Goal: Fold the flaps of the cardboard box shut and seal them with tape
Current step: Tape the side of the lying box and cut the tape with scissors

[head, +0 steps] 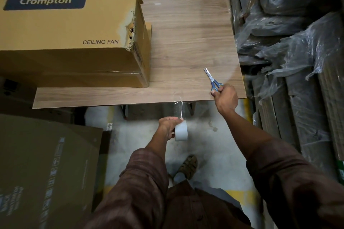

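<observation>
A long brown cardboard box (65,42) printed "Crompton CEILING FAN" lies on the left of a wooden table (186,42); its right end flap is torn and clear tape runs along its near side. My left hand (169,126) grips a roll of clear tape (181,130) below the table's front edge, with a strip of tape (180,107) stretched from the roll up to that edge. My right hand (226,98) holds blue-handled scissors (213,80) by the handles at the table's near right corner, blades lying on the wood and pointing away.
Plastic-wrapped bundles (297,33) are stacked close along the table's right side. A dark cardboard carton (46,173) stands at lower left and more boxes sit behind the table. My sandalled foot (188,167) is on the concrete floor.
</observation>
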Demonstrator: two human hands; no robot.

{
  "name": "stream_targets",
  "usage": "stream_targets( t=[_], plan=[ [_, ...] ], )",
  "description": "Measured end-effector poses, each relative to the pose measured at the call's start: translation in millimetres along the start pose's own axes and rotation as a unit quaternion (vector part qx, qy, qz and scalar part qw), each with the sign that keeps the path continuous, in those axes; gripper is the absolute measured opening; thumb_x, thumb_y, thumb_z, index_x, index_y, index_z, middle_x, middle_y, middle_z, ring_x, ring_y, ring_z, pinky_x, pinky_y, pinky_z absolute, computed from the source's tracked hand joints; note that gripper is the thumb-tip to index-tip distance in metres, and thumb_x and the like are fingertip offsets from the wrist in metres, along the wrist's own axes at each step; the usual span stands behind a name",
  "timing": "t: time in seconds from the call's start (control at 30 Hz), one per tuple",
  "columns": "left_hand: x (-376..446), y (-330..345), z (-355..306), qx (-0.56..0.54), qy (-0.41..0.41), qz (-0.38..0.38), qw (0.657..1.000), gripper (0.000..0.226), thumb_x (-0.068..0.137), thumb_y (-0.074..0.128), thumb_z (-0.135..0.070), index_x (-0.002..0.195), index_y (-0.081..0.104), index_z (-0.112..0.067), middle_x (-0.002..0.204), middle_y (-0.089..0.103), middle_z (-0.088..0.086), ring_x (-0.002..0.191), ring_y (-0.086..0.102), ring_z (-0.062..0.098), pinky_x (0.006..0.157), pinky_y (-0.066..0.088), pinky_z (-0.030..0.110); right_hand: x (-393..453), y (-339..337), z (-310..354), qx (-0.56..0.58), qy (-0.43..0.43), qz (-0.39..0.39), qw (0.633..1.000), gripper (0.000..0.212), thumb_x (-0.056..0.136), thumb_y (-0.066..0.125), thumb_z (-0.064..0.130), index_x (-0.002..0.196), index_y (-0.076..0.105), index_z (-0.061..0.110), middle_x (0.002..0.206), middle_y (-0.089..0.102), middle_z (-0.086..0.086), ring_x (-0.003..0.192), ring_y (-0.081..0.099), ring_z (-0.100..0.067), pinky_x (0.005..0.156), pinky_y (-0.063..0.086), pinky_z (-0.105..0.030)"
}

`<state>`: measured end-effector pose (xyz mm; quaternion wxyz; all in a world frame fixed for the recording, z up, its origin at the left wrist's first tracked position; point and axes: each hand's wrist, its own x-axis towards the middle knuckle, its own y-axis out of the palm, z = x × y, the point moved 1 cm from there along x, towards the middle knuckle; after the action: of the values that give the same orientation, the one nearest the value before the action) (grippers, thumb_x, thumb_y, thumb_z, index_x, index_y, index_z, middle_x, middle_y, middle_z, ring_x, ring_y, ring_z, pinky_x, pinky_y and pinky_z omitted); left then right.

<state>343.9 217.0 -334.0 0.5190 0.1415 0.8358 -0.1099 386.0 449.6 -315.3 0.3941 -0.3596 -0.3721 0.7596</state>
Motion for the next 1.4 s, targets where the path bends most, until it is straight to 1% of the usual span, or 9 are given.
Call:
stream_targets(
  t=[0.1,0.23,0.37,0.47,0.63,0.8,1.0,1.17,1.4],
  plan=[
    [-4.3,1.8,1.5,-0.011,-0.018,0.018,1.000,0.021,0.085,0.080,-0.015,0.097,0.062,-0.015,0.080,0.067,0.004,0.065,0.062,0.016,0.052,0.052,0.026,5.1,-7.4,9.2,-0.066,-0.003,0.029,0.997,0.031,0.087,0.074,0.019,0.112,0.060,0.008,0.112,0.065,-0.014,0.104,0.063,-0.036,0.077,0.049,-0.038],
    [-8.9,3.9,2.7,-0.024,-0.015,0.017,0.999,0.020,0.086,0.079,-0.013,0.094,0.061,-0.015,0.081,0.066,0.005,0.066,0.063,0.018,0.046,0.054,0.024,12.4,-22.5,31.0,-0.177,-0.043,0.157,0.971,0.031,0.077,0.081,0.016,0.102,0.066,0.007,0.104,0.069,-0.015,0.096,0.068,-0.032,0.070,0.050,-0.031],
    [-8.7,3.4,2.2,-0.032,-0.006,0.010,0.999,0.022,0.085,0.080,-0.012,0.094,0.060,-0.016,0.081,0.067,0.005,0.064,0.063,0.017,0.043,0.052,0.023,24.5,-26.7,34.6,-0.136,-0.019,0.316,0.939,0.015,0.079,0.074,0.005,0.084,0.060,0.003,0.073,0.067,-0.011,0.059,0.065,-0.020,0.053,0.055,-0.025],
    [-7.7,3.2,2.5,-0.028,0.002,0.012,1.000,0.021,0.085,0.080,-0.014,0.086,0.060,-0.018,0.079,0.066,0.005,0.063,0.062,0.017,0.052,0.053,0.025,27.3,-33.8,31.5,-0.135,-0.053,0.445,0.884,0.007,0.087,0.067,0.001,0.093,0.070,0.003,0.071,0.066,-0.006,0.057,0.061,-0.016,0.056,0.054,-0.021],
    [-3.9,-0.7,3.9,-0.021,0.019,0.013,1.000,0.021,0.081,0.083,-0.014,0.089,0.064,-0.016,0.088,0.070,0.009,0.066,0.065,0.018,0.051,0.053,0.025,20.5,-45.3,13.0,-0.129,0.025,0.602,0.788,0.011,0.093,0.066,0.002,0.098,0.073,0.008,0.094,0.076,-0.010,0.066,0.072,-0.006,0.045,0.046,-0.012],
    [-2.9,-0.6,6.2,-0.028,0.027,0.011,0.999,0.021,0.082,0.083,-0.012,0.083,0.062,-0.016,0.088,0.069,0.010,0.067,0.064,0.019,0.057,0.053,0.027,19.4,-48.0,-7.4,-0.180,0.027,0.615,0.767,0.024,0.088,0.071,0.004,0.107,0.077,0.017,0.093,0.072,-0.005,0.050,0.041,-0.005,0.049,0.038,-0.016],
    [-2.4,1.9,7.3,-0.034,0.031,0.006,0.999,0.023,0.080,0.084,-0.012,0.079,0.061,-0.017,0.082,0.068,0.007,0.065,0.063,0.018,0.057,0.053,0.027,-2.2,-49.0,-4.2,-0.281,0.022,0.613,0.738,0.015,0.069,0.079,0.042,0.079,0.081,0.032,0.122,0.060,0.011,0.108,0.037,-0.017,0.091,0.036,-0.035],
    [-1.3,0.4,7.2,-0.025,0.037,0.005,0.999,0.021,0.080,0.085,-0.012,0.080,0.064,-0.015,0.083,0.068,0.008,0.067,0.063,0.019,0.063,0.053,0.029,-11.7,-45.9,4.9,-0.237,-0.001,0.598,0.766,0.026,0.079,0.074,0.050,0.066,0.076,0.027,0.113,0.061,0.003,0.112,0.038,-0.019,0.092,0.031,-0.039],
    [-1.7,1.2,7.3,-0.027,0.045,-0.003,0.999,0.023,0.078,0.086,-0.012,0.081,0.063,-0.016,0.080,0.068,0.006,0.062,0.063,0.016,0.050,0.053,0.022,-22.2,-41.6,25.0,-0.191,-0.047,0.570,0.798,0.027,0.092,0.064,0.039,0.070,0.066,0.024,0.094,0.061,-0.001,0.085,0.042,-0.009,0.080,0.033,-0.035]
  ],
)
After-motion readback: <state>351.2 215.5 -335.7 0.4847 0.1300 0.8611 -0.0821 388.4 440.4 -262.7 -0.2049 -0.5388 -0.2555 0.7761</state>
